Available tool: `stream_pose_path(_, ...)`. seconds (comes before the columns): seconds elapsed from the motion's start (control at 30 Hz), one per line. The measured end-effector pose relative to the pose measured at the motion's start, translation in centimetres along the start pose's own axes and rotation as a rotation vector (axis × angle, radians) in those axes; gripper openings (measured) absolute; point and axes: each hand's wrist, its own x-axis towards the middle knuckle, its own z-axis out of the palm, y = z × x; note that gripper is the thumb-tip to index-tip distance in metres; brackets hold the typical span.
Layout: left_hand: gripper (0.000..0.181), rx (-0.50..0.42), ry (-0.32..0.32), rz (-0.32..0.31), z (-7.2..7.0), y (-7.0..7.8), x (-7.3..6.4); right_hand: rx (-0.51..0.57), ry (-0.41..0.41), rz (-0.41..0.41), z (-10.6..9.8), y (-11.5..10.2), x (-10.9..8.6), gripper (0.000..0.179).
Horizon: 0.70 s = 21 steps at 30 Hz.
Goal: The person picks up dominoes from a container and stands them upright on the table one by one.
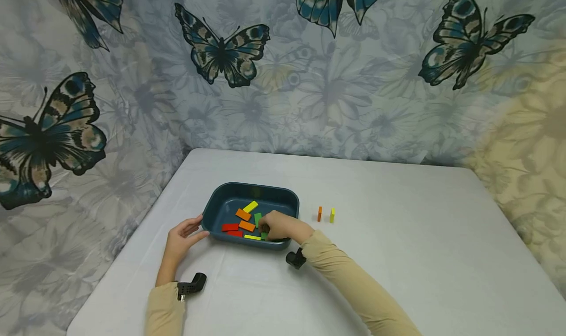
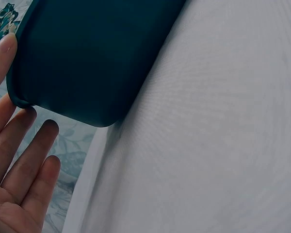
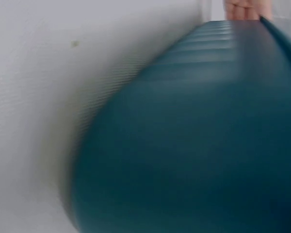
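A dark teal tray (image 1: pixel 216 202) stands on the table with loose blocks inside. My left hand (image 1: pixel 180 242) is at its near left corner. In the left wrist view the thumb touches the rim and the other fingers extend fairly straight by the corner. My right hand (image 1: pixel 278 226) reaches into the tray's right part, fingers bent downward. One green block (image 1: pixel 264 236) shows just below those fingers; whether they pinch it is hidden. Another green block (image 1: pixel 258 220) lies beside them. Orange blocks (image 1: pixel 246 226), red blocks (image 1: pixel 230 227) and yellow blocks (image 1: pixel 250 207) lie further left.
Right of the tray, an orange block (image 1: pixel 320 213) and a yellow block (image 1: pixel 332 215) stand upright, a small gap apart. A white cloth covers the table (image 1: pixel 398 257). Butterfly-patterned fabric (image 1: pixel 309 100) hangs behind. The right wrist view is blurred, mostly showing the tray's outer wall (image 3: pixel 184 145).
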Motion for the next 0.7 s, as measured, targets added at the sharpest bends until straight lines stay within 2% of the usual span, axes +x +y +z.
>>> stream_pose_path(0.17,0.039,0.027,-0.002,-0.023,0.2,1.0,-0.3,0.060,0.115,-0.081,-0.8,0.0,-0.6,0.020)
stream_pose_path(0.37,0.039,0.048,0.028,-0.028,0.0,1.3,-1.1,0.163,0.229,-0.166,-1.7,0.2,-1.8,0.023)
stream_pose_path(0.53,0.041,0.045,0.023,-0.036,-0.2,-0.6,-1.2,0.277,0.309,-0.148,-2.1,1.2,-3.6,0.023)
stream_pose_path(0.6,0.041,0.041,0.019,-0.029,-0.2,-1.3,-0.9,0.303,0.369,-0.152,-2.3,1.8,-4.6,0.024)
stream_pose_path(0.7,0.040,0.032,0.006,-0.009,0.1,-1.2,-0.4,0.353,0.481,-0.157,-2.8,2.4,-6.4,0.025)
